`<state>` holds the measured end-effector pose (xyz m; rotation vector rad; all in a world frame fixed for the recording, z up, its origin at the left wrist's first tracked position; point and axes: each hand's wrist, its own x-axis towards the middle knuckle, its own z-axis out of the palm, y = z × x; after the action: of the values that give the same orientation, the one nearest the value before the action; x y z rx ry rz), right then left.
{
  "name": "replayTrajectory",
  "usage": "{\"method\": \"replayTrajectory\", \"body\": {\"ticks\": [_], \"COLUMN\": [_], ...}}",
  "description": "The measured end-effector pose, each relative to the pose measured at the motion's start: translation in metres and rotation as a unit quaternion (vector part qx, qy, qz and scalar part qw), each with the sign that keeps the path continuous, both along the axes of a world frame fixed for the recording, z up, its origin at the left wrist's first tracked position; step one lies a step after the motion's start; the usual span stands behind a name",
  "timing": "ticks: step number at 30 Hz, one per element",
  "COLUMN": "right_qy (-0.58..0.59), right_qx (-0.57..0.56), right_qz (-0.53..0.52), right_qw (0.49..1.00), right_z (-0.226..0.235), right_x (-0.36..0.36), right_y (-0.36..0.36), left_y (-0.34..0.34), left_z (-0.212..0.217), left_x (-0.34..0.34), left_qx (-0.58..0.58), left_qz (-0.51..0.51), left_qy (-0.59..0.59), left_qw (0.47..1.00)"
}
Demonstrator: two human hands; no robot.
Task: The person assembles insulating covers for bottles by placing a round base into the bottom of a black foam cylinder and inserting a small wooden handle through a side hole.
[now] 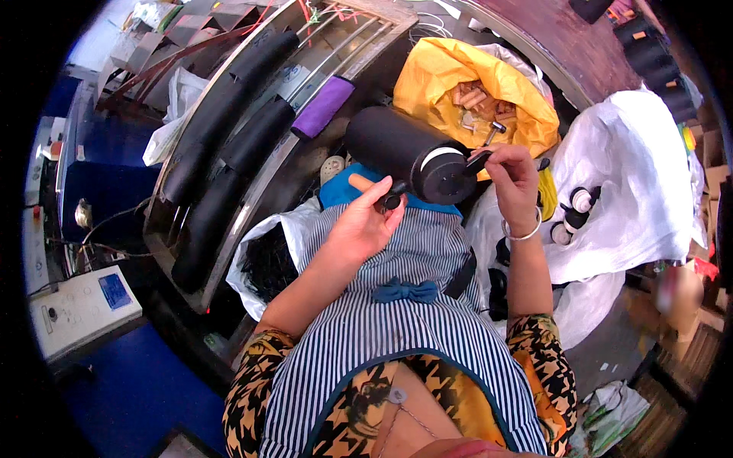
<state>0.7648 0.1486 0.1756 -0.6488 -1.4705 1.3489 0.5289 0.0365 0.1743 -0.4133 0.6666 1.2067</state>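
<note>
Striped apron fabric with a small blue bow covers our lap at the near edge. Just beyond it our left hand pinches a small black cap between thumb and fingertips, close under the near end of a thick black foam roller. We see this roller lying tilted across our knees, its flat end with a white ring facing right and near. Our right hand, a silver bangle on its wrist, has its fingers pressed together on a thin dark piece that touches the roller's end face.

Far behind the roller an open yellow bag holds tan wooden handles. To the left a metal rack carries several long black foam tubes and a purple one. Beside our left knee a white plastic bag is full of small black parts. On the right a white sack bears a few black-and-white end caps. At the far left sits a grey control box with a blue screen.
</note>
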Motion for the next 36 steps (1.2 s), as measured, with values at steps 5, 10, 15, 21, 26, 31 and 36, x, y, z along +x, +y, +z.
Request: {"method": "replayTrajectory", "body": {"ticks": [5,10,15,21,26,31,36], "right_qy": [0.082,-0.116,-0.183,-0.341,-0.364,-0.354,-0.317], "right_qx": [-0.109,-0.093,0.024,0.208,0.337,0.329,0.313], "right_qz": [-0.027,-0.113,-0.114,-0.043,0.007,-0.066,-0.069], "right_qw": [0.99,0.982,0.976,0.916,0.869,0.873,0.893], "right_z": [-0.003,0.012,0.032,0.054,0.054,0.047,0.042], "right_x": [-0.007,-0.016,-0.018,-0.028,-0.03,-0.031,-0.038], "right_y": [0.008,-0.002,-0.015,-0.021,-0.017,-0.012,-0.012], "left_y": [0.003,0.0,0.004,-0.003,-0.003,-0.001,-0.002], "left_z": [0.006,-0.011,0.004,-0.003,-0.003,0.002,-0.005], "left_x": [0.008,0.009,0.016,0.012,0.008,0.005,-0.002], "left_qx": [0.004,0.037,-0.011,-0.003,0.02,0.011,0.035], "left_qz": [-0.002,0.028,0.038,0.041,0.054,0.048,0.013], "left_qy": [0.025,0.015,0.033,0.001,0.008,0.036,0.035], "left_qw": [1.0,0.999,0.999,0.999,0.998,0.998,0.999]}}
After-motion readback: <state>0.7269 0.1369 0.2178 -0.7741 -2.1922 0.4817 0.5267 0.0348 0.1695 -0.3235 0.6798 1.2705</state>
